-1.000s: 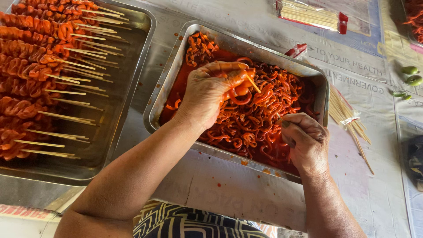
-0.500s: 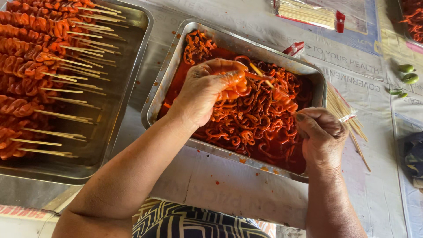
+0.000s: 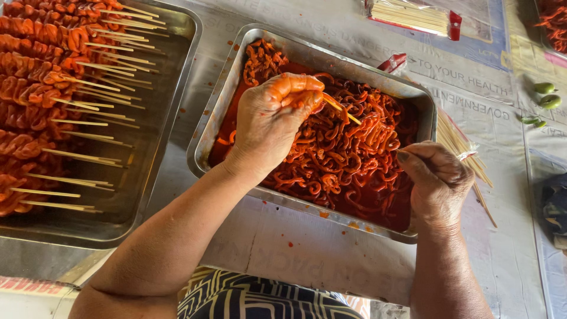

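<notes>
A steel tray (image 3: pixel 233 77) holds a heap of red-marinated meat strips (image 3: pixel 354 159) in sauce. My left hand (image 3: pixel 274 121), stained orange, hovers over the heap and pinches a thin bamboo skewer (image 3: pixel 342 110) with a strip of meat at its fingers. My right hand (image 3: pixel 434 183) rests at the tray's right edge with its fingers curled; what it grips is hidden. Just beyond it lies a bundle of bare bamboo skewers (image 3: pixel 458 145) on the table.
A second steel tray (image 3: pixel 165 118) at left carries several finished skewers of red meat (image 3: pixel 41 100). A packet of skewers (image 3: pixel 413 16) lies at the top, green chillies (image 3: pixel 546 97) at right, printed plastic sheeting (image 3: pixel 307 254) covers the table.
My right hand has moved rightward from the meat heap to the tray's right edge by the skewer bundle. My left hand stays over the heap, still working meat onto the skewer.
</notes>
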